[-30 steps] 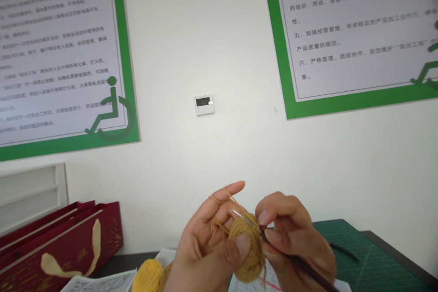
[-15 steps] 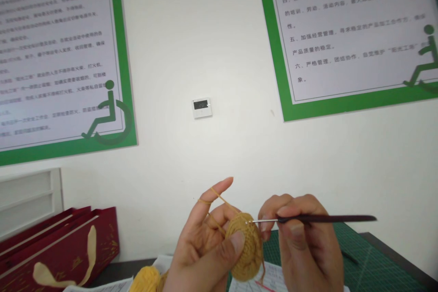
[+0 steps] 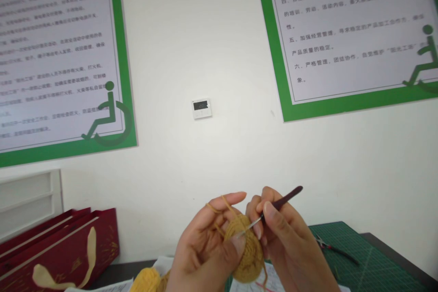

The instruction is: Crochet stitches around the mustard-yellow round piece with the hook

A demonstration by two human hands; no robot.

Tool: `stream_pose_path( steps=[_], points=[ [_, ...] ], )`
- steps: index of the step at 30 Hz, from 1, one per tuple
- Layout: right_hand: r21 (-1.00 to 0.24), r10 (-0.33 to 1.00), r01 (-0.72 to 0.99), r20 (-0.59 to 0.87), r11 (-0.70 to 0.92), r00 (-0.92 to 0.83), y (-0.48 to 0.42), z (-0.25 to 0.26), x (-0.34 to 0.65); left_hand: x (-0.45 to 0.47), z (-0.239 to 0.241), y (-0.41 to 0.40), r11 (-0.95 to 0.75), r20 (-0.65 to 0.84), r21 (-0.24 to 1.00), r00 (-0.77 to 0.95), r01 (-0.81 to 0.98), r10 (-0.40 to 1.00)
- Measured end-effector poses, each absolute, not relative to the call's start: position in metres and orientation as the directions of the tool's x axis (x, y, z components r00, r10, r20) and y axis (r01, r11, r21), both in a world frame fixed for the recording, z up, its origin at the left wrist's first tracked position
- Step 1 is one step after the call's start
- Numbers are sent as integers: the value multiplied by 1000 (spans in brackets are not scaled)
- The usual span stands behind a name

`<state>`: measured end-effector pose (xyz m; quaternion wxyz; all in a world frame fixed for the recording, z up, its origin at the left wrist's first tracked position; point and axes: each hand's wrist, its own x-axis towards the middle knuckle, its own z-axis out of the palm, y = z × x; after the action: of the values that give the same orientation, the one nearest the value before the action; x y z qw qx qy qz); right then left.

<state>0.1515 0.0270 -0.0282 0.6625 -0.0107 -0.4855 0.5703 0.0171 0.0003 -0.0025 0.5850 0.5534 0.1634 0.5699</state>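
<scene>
My left hand pinches a round mustard-yellow crochet piece between thumb and fingers, with the yarn strand looped over its raised forefinger. My right hand grips a dark crochet hook; its metal tip points down-left into the top edge of the piece, its handle points up-right. A ball of the same yellow yarn lies on the table below my left hand.
A green cutting mat with small pliers covers the table's right side. Red gift bags stand at the left against the wall. Printed papers lie under my hands. Two green-framed posters and a small wall thermostat hang above.
The hook swung from lying level, handle to the right, to tilting up-right, its tip now pushed into the crochet piece. My left forefinger lowered a little.
</scene>
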Motion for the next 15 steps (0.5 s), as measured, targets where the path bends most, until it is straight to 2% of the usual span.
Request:
stream_pose_path(
  steps=[6, 10, 15],
  points=[
    [-579, 796, -741, 597, 340, -101, 31, -30, 152, 23, -8, 5, -398, 498, 784, 99, -477, 862],
    [-582, 785, -731, 610, 356, -104, 30, -31, 149, 25, -6, 3, -438, 540, 759, 90, -482, 837],
    [-536, 741, -722, 670, 437, -49, 27, -32, 147, 26, -3, -1, -425, 508, 765, 48, -484, 860]
  ],
)
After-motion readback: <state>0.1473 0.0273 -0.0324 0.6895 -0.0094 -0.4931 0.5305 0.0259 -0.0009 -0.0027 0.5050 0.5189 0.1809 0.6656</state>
